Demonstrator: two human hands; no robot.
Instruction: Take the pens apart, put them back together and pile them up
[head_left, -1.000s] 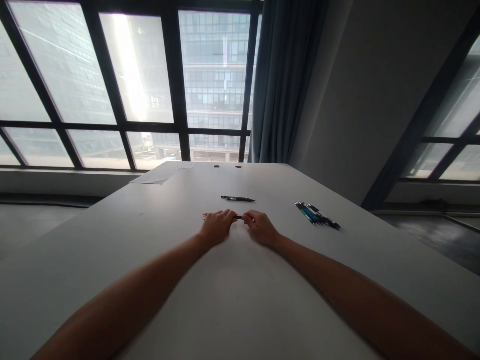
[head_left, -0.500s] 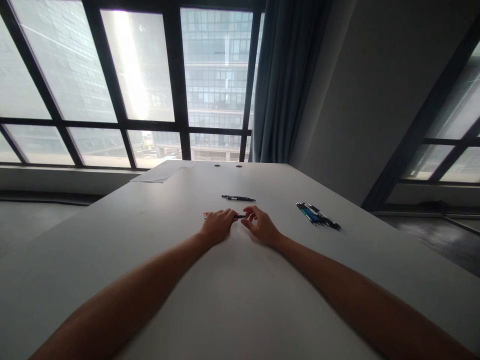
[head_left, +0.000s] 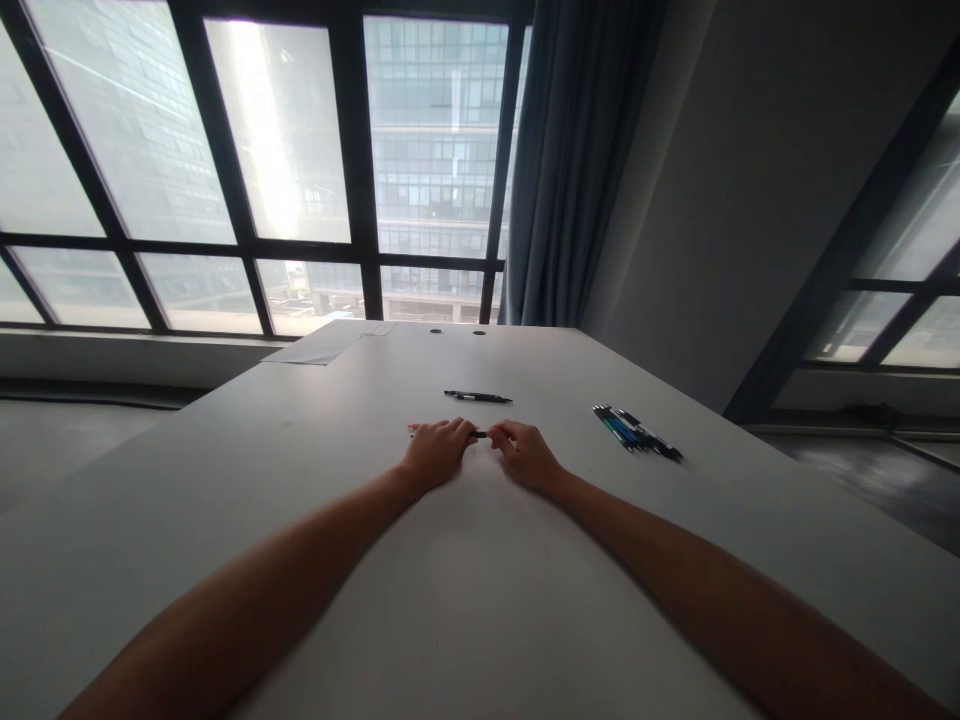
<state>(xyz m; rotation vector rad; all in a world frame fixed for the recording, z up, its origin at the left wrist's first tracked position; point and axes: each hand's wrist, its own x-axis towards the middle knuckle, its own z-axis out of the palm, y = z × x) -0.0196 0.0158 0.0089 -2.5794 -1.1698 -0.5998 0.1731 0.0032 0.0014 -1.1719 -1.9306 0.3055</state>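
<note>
A slim dark pen (head_left: 481, 434) lies level between my two hands, low over the white table. My left hand (head_left: 437, 446) is closed around its left part, and a small bit of the far end shows past the knuckles. At the other end, the thumb and fingers of my right hand (head_left: 523, 452) pinch the tip. Most of the pen's body is hidden by my left fingers. Just beyond my hands, a black pen (head_left: 478, 397) rests on the table, untouched.
To the right, a bunch of several pens (head_left: 636, 432), black, blue and green, lies on the table (head_left: 517, 590). Sheets of paper (head_left: 319, 346) are at the far left edge. Two dark round holes (head_left: 479, 333) show near the back. Behind stand windows and a blue curtain (head_left: 559, 190).
My right thumb and fingers have closed from a spread pose onto the right end of the pen. My left hand stays in place around it.
</note>
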